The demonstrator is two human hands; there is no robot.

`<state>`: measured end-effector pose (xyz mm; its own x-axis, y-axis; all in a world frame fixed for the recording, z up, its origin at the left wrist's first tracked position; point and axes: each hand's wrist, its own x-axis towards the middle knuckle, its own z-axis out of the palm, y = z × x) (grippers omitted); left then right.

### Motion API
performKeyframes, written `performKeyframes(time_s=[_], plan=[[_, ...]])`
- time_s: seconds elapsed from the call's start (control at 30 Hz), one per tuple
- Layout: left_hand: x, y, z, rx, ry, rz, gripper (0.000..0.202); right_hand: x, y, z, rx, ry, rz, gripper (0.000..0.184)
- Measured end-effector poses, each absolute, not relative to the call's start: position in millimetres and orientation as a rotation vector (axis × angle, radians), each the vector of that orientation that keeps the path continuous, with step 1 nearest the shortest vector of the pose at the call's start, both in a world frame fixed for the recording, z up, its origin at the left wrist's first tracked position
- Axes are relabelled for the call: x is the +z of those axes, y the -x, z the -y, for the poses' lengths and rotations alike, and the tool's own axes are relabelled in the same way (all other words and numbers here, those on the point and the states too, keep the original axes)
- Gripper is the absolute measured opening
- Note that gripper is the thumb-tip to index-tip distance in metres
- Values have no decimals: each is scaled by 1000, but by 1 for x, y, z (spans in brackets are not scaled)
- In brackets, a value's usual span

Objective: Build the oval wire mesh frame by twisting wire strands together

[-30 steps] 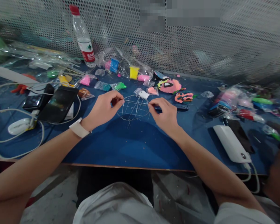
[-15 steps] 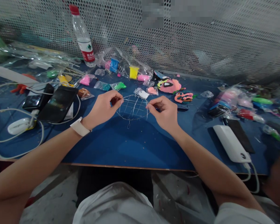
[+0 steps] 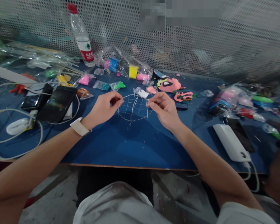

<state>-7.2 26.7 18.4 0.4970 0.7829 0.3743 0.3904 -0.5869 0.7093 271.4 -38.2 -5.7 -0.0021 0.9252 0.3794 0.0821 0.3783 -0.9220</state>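
Between my hands is a round wire frame (image 3: 133, 119), crossed by thin wires in a loose grid, with a small twisted loop hanging at its near edge. My left hand (image 3: 105, 105) pinches the frame's left rim between thumb and forefinger. On the opposite side, my right hand (image 3: 164, 109) has thumb and fingertips closed on the right rim, where a white strand runs down. Just beyond the frame lie a small bag with white clay (image 3: 142, 93) and a bag of peach clay (image 3: 152, 89).
A water bottle (image 3: 84, 43) stands at the back left against a perforated metal screen (image 3: 121, 25). Phones (image 3: 57, 104) and white cables lie left. A pink clay figure (image 3: 169, 84) sits behind my right hand. At right are a white power bank (image 3: 231, 143) and another person's arm (image 3: 278, 177).
My right hand has shifted slightly along the right rim, and its fingers have closed in more. The frame has tilted a little. My left hand stays nearly in place.
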Motion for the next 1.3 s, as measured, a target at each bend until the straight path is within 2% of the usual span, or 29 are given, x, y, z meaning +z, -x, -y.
performKeyframes(time_s=[0.17,0.27,0.4,0.7,0.9,1.03,1.1,1.17,1.3], plan=[[17,7,-29,932,-2118,-936,17,-4,-270,38,917,945,1390,46],[17,7,-30,933,-2098,-923,18,2,-271,41,862,973,1457,41],[18,8,-29,916,-2128,-940,20,9,-273,46,660,1042,1557,25],[27,12,-21,977,-2219,-971,21,25,-275,58,98,1155,1641,4],[72,12,4,1245,-2508,-914,25,49,-273,67,-157,1073,1805,11],[115,-1,9,920,-2616,-627,23,84,-262,71,-205,1029,1962,17],[136,-8,1,780,-2548,-575,16,106,-256,69,-211,1013,2005,18],[154,-13,-10,774,-2466,-586,11,128,-251,61,-259,973,1986,18],[177,-18,-32,852,-2350,-595,13,156,-246,35,-369,915,1930,17]])
